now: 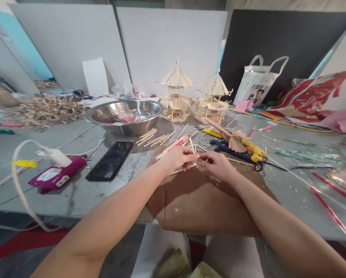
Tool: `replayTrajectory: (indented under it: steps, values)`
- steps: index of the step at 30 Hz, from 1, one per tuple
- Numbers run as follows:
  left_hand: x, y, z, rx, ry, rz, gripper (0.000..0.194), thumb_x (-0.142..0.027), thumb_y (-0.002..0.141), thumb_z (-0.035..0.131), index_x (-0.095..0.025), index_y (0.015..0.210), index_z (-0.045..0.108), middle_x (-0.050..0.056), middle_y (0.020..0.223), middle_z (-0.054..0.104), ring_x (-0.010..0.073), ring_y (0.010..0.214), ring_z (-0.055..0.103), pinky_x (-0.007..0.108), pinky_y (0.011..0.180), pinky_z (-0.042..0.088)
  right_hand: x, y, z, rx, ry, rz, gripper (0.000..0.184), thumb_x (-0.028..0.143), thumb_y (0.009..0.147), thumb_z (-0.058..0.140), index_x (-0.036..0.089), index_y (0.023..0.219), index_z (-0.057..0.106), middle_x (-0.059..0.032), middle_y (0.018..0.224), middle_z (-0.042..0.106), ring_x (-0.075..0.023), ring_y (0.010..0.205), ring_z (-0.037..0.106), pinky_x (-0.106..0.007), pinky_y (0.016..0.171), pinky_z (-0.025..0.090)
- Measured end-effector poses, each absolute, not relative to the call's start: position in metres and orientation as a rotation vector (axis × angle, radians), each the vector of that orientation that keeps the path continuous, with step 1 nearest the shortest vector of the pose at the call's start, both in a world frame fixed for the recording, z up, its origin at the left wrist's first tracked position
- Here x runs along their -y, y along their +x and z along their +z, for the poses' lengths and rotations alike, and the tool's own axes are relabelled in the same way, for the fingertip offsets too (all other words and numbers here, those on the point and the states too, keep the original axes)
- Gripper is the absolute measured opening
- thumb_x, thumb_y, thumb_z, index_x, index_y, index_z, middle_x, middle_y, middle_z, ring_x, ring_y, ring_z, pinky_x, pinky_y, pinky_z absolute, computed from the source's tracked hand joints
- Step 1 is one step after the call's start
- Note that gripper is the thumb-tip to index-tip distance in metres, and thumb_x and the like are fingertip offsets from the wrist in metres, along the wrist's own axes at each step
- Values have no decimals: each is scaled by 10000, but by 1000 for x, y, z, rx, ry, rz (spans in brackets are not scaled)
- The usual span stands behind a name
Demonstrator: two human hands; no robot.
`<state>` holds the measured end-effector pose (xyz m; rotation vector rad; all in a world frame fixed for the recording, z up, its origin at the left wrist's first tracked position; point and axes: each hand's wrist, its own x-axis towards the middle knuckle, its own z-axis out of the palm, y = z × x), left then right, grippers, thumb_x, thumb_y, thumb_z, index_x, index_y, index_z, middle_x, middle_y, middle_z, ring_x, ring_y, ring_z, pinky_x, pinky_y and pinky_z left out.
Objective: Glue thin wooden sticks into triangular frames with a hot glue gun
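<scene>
My left hand [178,158] is closed in a pinch on thin wooden sticks [192,144], one of which rises at a slant above the fingertips. Right beside it, my right hand [215,164] pinches at the same small stick joint, its fingertips almost meeting the left ones; the exact contact is partly hidden. Both hands are just over a brown cardboard sheet [202,208]. Red-and-white packets with sticks [177,143] lie behind the left hand, and more loose sticks [160,138] are spread farther left.
Two stick-built pagodas [177,92] stand at the back. A steel basin [123,116], phone [109,161] and purple power strip [57,173] are on the left. To the right lie a yellow-and-blue glue gun [252,150] with its cord and a yellow cutter [212,133].
</scene>
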<state>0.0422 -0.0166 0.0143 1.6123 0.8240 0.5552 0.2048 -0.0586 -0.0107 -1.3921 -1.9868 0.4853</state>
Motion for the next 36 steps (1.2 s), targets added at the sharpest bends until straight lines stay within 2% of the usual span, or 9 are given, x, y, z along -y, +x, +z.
replayTrajectory:
  steps: [4,10,14,16,19,22,27,31,36]
  values:
    - [22,47,14,-870,1714,565,225,-356,665,546,-137,620,525,-50,426,433,60,402,432,169,390,346,57,206,-16,1994,-1312,542,249,308,749,446,150,788,635,5,605,564,-89,544,455,-194,514,339]
    - [31,41,23,-1025,2165,658,269,-359,763,411,-143,670,540,-47,433,456,57,395,411,169,413,312,53,211,-21,2005,-1370,409,224,297,751,435,168,737,618,3,650,600,-100,581,498,-196,535,347]
    - [45,34,4,-850,2610,710,298,-325,814,344,-153,713,566,-4,597,539,85,566,492,190,537,369,47,220,-16,1893,-1502,271,247,333,750,423,185,770,620,-1,659,618,-113,585,528,-201,540,366]
    - [53,31,-10,-677,2871,659,271,-284,834,318,-173,823,566,19,749,568,93,674,522,198,606,385,43,231,-9,1768,-1616,177,259,352,742,424,191,773,625,-9,681,631,-123,600,545,-209,560,382]
    - [63,31,-22,-520,3149,442,253,-236,843,294,-193,870,542,11,758,549,91,648,519,200,573,383,42,261,4,1540,-1898,8,277,363,739,405,210,803,627,-31,731,643,-158,672,573,-241,610,403]
    - [69,34,-23,-422,3283,308,257,-201,841,289,-191,985,502,27,788,536,101,668,521,216,587,393,48,300,15,1397,-2361,-162,358,440,727,373,210,816,632,-102,824,634,-258,779,573,-353,640,408]
    - [73,38,-22,-540,3328,267,289,-245,850,267,-191,1063,455,38,790,524,128,691,524,235,551,396,58,343,11,1230,-2825,10,547,596,656,375,146,847,622,-203,994,570,-364,923,511,-447,689,394]
    - [76,38,-22,-536,3348,240,287,-205,844,263,-175,1061,449,45,801,522,135,687,524,241,515,395,55,349,-2,1137,-2816,140,596,635,619,378,134,865,586,-211,949,578,-349,878,534,-406,609,424]
    - [70,38,-22,-523,3336,214,279,-174,829,286,-172,1054,451,45,815,522,132,671,520,246,529,409,48,360,-18,1110,-2611,120,527,558,551,511,145,876,543,-155,727,605,-266,653,576,-313,455,403]
